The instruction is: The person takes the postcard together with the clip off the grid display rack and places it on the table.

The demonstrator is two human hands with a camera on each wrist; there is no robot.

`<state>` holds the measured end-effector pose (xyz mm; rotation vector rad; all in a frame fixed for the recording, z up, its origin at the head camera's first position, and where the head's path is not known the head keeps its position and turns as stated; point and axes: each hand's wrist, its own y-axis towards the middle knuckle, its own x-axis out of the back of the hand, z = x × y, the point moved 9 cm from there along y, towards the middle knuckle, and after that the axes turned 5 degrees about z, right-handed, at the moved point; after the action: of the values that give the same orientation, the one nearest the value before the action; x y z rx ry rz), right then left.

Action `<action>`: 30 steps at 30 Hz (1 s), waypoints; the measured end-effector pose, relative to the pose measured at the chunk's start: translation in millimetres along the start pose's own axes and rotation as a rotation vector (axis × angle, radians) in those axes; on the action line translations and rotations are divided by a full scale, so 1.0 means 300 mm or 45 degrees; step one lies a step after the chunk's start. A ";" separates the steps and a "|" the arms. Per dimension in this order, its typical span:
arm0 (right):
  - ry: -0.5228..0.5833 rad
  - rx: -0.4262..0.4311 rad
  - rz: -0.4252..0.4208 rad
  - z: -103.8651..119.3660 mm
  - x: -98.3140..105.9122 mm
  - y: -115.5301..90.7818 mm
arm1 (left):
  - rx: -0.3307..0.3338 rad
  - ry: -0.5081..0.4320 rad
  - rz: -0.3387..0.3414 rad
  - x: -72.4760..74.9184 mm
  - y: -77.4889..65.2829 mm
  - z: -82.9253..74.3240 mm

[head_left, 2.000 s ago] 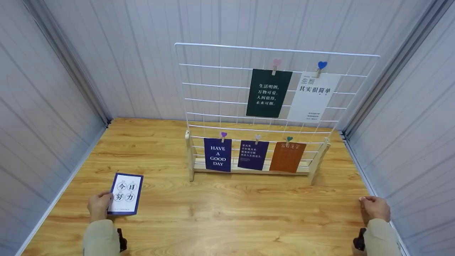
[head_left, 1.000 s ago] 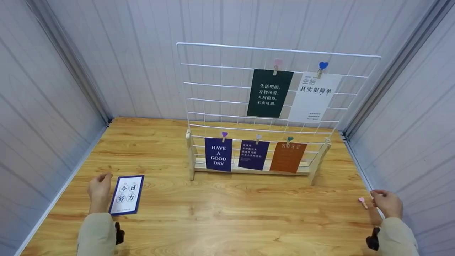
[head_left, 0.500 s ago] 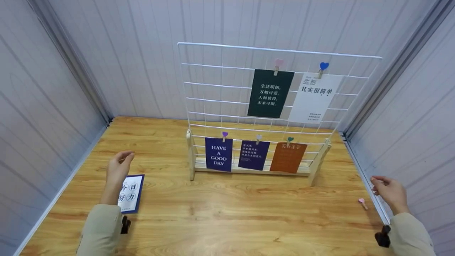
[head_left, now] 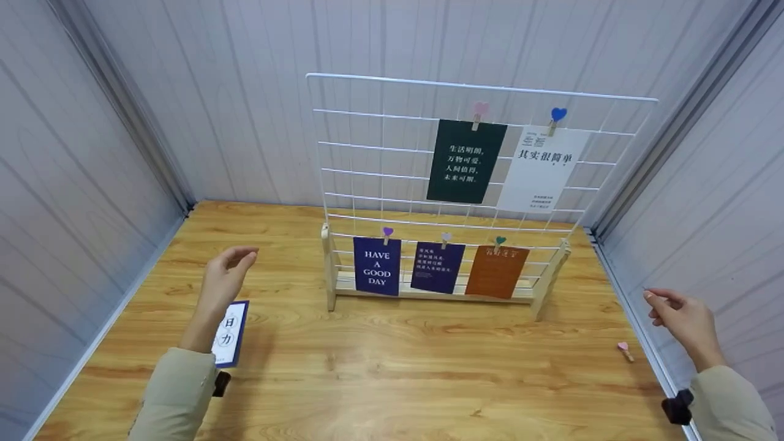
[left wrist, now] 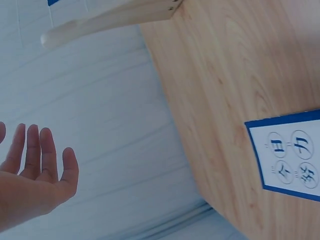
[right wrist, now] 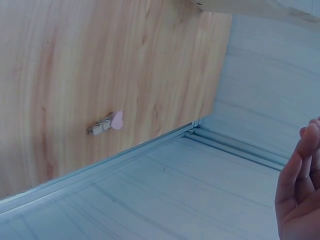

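Observation:
My left hand (head_left: 226,275) is raised above the left part of the table, fingers loosely bent and holding nothing. Below it lies a white card with a blue border (head_left: 230,337), its left half hidden by my forearm in the head view; the left wrist view shows more of the card (left wrist: 285,155). My right hand (head_left: 685,318) hovers at the right wall, fingers relaxed and holding nothing. Near it on the table lies a small clothespin with a pink heart (head_left: 625,351), also seen in the right wrist view as a wooden clothespin (right wrist: 106,124).
A white wire grid (head_left: 373,147) stands in a wooden base (head_left: 329,269) at the middle. Heart clothespins hold a dark green card (head_left: 467,162), a white card (head_left: 542,171), two dark blue cards (head_left: 376,266) and an orange card (head_left: 497,272) on it. Pale walls (head_left: 214,110) enclose the table.
My left hand has let go of the blue-bordered card and risen forward and right. My right hand has released the pink-heart clothespin on the table and moved up and right.

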<state>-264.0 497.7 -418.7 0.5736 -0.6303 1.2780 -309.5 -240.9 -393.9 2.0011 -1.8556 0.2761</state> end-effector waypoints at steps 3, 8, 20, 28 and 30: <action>0.028 0.007 0.022 0.023 0.002 -0.003 | -0.050 0.003 0.023 -0.012 -0.001 -0.034; 0.044 0.023 0.064 0.067 0.002 -0.008 | -0.122 -0.009 0.053 -0.034 -0.010 -0.107; 0.011 0.106 0.092 0.167 0.005 -0.019 | -0.197 -0.035 0.188 -0.104 -0.028 -0.223; 0.062 0.191 0.100 0.238 0.006 -0.027 | -0.238 -0.055 0.245 -0.152 -0.074 -0.378; 0.071 0.211 0.104 0.254 0.005 -0.028 | -0.243 -0.052 0.258 -0.164 -0.079 -0.404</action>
<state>-263.8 443.6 -364.5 0.6514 -0.5090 1.4269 -276.2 -144.9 -308.1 1.7079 -2.0305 0.1099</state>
